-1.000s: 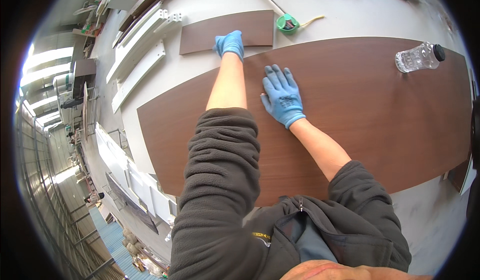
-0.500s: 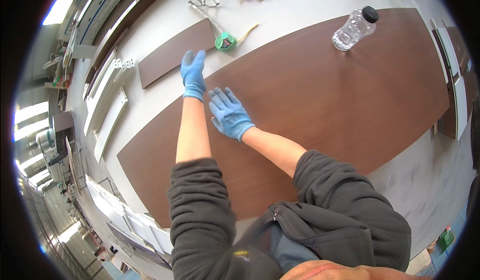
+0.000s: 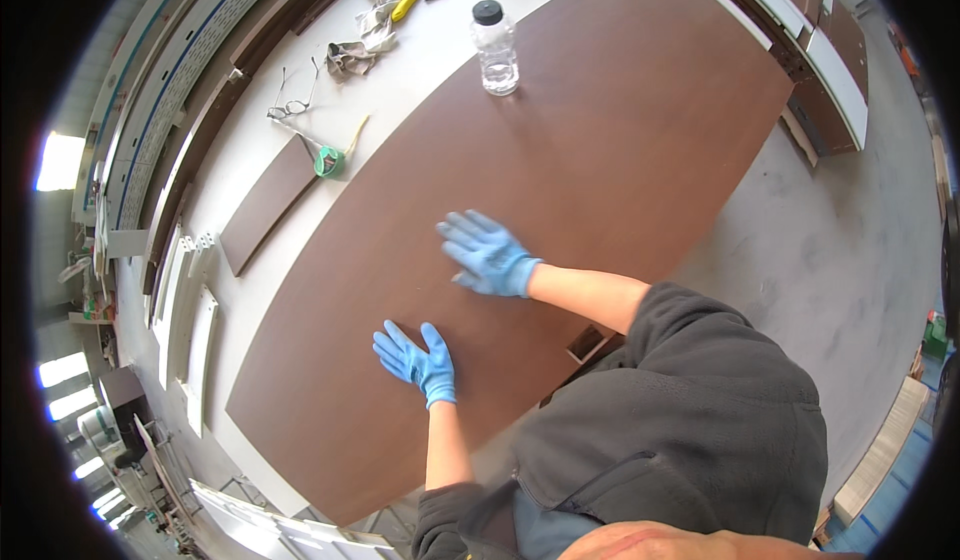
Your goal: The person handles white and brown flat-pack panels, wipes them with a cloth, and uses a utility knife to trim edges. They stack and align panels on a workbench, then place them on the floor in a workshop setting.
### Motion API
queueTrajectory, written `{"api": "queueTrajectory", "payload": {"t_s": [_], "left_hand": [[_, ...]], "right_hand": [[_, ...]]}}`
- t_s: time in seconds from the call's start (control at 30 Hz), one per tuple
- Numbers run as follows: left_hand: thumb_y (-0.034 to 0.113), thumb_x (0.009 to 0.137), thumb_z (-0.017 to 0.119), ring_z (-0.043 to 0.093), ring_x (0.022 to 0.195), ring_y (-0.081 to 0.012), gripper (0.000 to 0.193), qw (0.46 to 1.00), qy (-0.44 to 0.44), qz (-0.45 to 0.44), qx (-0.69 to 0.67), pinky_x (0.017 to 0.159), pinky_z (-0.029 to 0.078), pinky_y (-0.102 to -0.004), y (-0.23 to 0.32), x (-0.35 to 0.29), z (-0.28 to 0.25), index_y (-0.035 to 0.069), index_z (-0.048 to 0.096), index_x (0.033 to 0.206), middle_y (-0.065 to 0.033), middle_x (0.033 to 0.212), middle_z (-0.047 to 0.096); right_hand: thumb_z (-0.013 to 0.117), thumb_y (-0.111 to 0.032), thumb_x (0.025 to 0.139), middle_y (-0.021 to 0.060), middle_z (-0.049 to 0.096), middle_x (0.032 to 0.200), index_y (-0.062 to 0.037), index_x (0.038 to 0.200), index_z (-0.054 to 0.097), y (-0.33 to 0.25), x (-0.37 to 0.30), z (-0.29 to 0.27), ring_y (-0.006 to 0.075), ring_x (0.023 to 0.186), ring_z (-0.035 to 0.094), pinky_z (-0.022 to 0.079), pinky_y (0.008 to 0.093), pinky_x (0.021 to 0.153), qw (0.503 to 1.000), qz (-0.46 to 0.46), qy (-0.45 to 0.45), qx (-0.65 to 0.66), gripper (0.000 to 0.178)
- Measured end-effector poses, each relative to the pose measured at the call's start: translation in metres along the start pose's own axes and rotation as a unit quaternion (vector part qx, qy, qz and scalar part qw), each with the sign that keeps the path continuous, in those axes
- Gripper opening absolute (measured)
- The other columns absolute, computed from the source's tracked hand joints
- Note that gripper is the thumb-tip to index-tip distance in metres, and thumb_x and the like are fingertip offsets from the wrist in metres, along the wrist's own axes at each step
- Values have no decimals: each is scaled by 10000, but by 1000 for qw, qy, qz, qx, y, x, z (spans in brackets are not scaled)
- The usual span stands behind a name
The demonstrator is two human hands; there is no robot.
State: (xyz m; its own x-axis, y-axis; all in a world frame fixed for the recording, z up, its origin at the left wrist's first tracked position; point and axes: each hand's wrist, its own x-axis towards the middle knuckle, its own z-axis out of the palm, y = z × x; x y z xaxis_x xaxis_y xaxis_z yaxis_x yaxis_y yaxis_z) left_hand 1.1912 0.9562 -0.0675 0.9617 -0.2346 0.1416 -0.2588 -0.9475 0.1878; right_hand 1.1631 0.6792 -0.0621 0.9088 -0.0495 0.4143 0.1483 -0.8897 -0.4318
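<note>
A large dark brown panel point(image 3: 600, 160) lies flat on a white-topped table point(image 3: 290, 205). My left hand point(image 3: 418, 362), in a blue glove, rests on the panel's near left part with fingers spread and thumb apart. Farther up and to the right, my right hand point(image 3: 490, 255), also gloved in blue, lies flat on the panel with its fingers stretched out. Neither hand holds anything. A clear bottle with a black cap point(image 3: 497, 55) stands upright near the panel's far edge. By my waist, a small rectangular opening point(image 3: 586, 342) shows at the panel's near edge.
Beyond the panel lie a smaller brown board point(image 3: 268, 200), a green tape measure point(image 3: 328, 162), eyeglasses point(image 3: 291, 109), a crumpled cloth point(image 3: 352, 58) and a yellow-handled tool point(image 3: 410, 2). White strips point(image 3: 200, 360) lie at the left. Stacked brown and white panels point(image 3: 835, 70) stand at the far right.
My left hand has drawn back from the panel's far edge toward me. My right hand has slid to the right across the panel. The view has turned, showing more of the table's far side.
</note>
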Motion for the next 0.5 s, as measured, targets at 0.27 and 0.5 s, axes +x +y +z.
{"api": "queueTrajectory", "payload": {"t_s": [0.27,0.5], "left_hand": [[481,996,606,258,1580,-406,811,999,-23,-25,17,1281,189,-558,4,-50,5,80,331,1645,-230,1705,283],[521,1002,575,280,1571,-402,820,992,-73,-78,69,1268,223,-550,17,-67,3,83,322,1647,-221,1701,302]], "right_hand": [[726,-435,857,213,452,1616,-7,1338,643,30,-113,-89,386,1531,381,256,550,1279,999,-35,-21,-25,649],[768,-415,827,190,440,1627,-33,1339,642,55,-122,-119,343,1547,361,241,499,1298,992,-50,-112,-10,651]]}}
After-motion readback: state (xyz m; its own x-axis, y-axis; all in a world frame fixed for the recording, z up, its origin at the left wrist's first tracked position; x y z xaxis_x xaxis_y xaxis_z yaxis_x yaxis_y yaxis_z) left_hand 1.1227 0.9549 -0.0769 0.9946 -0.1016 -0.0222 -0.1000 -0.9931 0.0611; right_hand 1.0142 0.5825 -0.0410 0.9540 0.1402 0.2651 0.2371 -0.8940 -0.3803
